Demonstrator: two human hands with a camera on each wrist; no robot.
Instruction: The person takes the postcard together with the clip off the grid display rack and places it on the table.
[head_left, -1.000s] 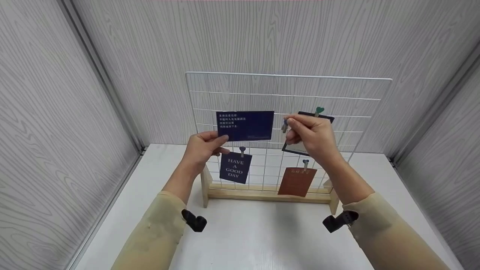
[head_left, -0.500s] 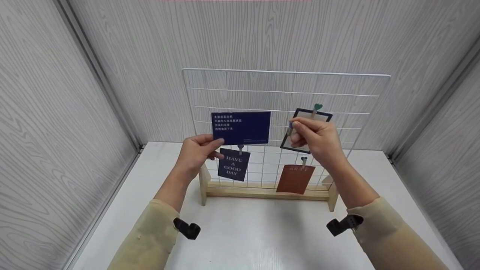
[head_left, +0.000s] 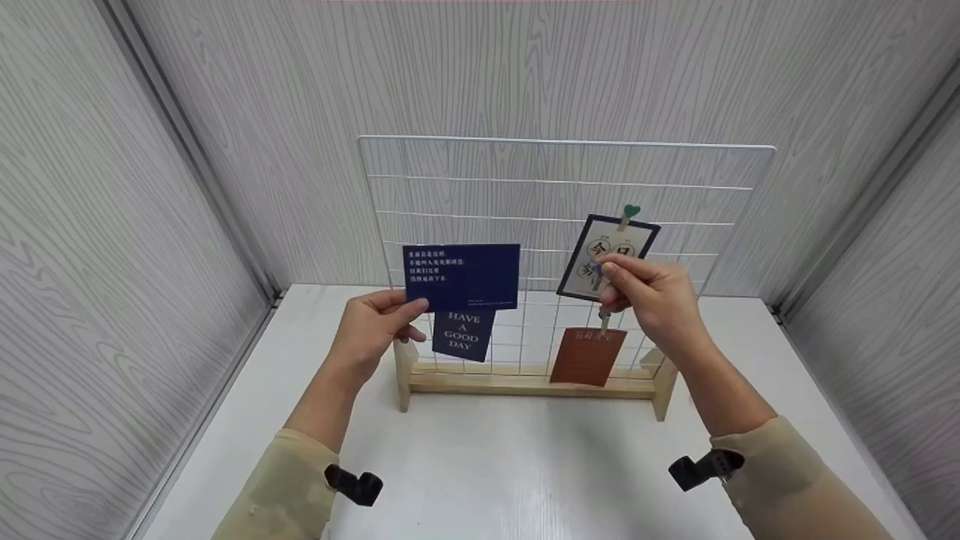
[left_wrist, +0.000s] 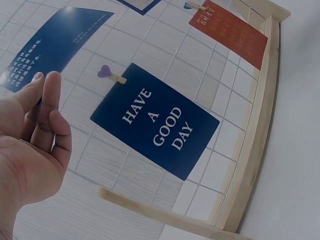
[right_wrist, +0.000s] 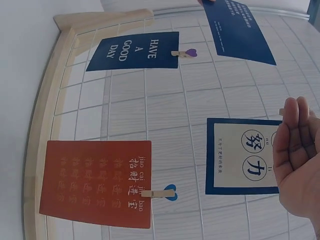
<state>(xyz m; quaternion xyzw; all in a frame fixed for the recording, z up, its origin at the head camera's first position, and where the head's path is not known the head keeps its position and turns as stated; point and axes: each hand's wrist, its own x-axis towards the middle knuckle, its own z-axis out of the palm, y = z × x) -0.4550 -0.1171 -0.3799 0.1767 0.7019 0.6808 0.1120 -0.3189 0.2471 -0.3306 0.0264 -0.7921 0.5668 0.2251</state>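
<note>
My left hand point(head_left: 375, 330) pinches the lower left corner of a dark blue card point(head_left: 491, 276) with white writing, held upright in front of the wire grid rack point(head_left: 570, 141). My right hand point(head_left: 652, 292) pinches a small wooden clip with a blue heart point(head_left: 598, 268) between thumb and fingertips. Behind that hand, a white card with a dark blue border point(head_left: 581, 285) hangs from a green heart clip point(head_left: 631, 211). A "HAVE A GOOD DAY" card point(left_wrist: 155, 120) hangs by a purple heart clip point(left_wrist: 104, 71); in the head view the held card covers its top.
An orange-red card point(right_wrist: 95, 182) hangs at the lower right of the grid from a clip with a blue heart point(right_wrist: 171, 192). The rack's wooden base point(head_left: 525, 384) stands on a white table point(head_left: 487, 465). Grey wood-grain panels point(head_left: 465, 67) enclose the back and sides.
Both hands have moved lower. The left has drifted left with the blue card, which now overlaps the top of the hanging card; the right has shifted right, uncovering more of the white card.
</note>
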